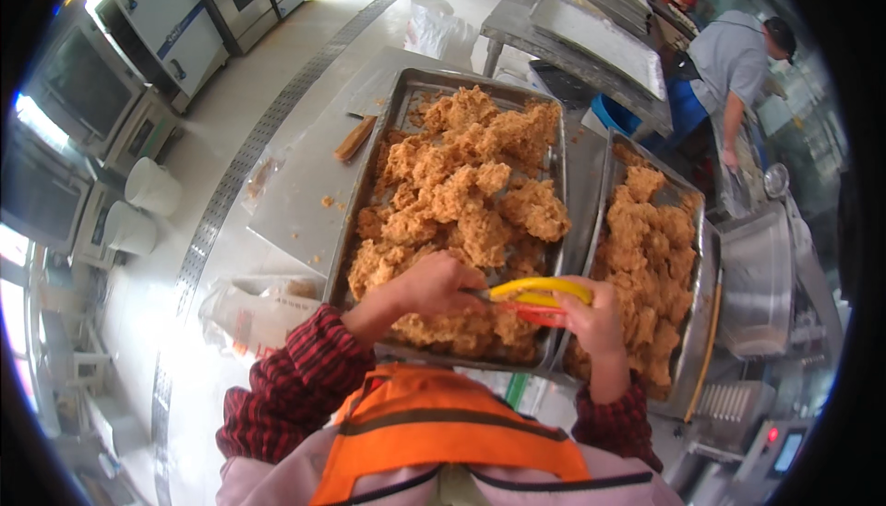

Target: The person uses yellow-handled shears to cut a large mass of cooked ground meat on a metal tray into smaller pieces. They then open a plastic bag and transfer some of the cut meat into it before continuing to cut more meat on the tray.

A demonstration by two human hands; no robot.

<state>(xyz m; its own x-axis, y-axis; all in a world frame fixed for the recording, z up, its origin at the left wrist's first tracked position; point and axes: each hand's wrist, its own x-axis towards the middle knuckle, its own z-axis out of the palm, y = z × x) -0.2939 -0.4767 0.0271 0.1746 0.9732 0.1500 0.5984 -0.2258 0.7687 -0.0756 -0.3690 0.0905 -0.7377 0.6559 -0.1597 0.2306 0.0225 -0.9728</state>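
Note:
My right hand (595, 319) grips a pair of scissors (540, 291) by its yellow and red handles, above the near end of a metal baking tray (341, 243). My left hand (443, 281) is curled by the metal part of the scissors, low over the food. Its fingertips are hidden, so whether it holds a piece or the metal is unclear. Golden-brown, crumbly food clumps (457, 194) are heaped in this tray. A second tray (698, 257) to the right bears a longer pile of similar clumps (644, 257).
Left of the near tray, a wooden handle (355, 137) and crumbs lie on the metal table (304, 208). A plastic bag (263, 312) sits at the lower left. A co-worker (734, 63) bends over at the upper right. White buckets (152, 186) stand on the floor by ovens (90, 83).

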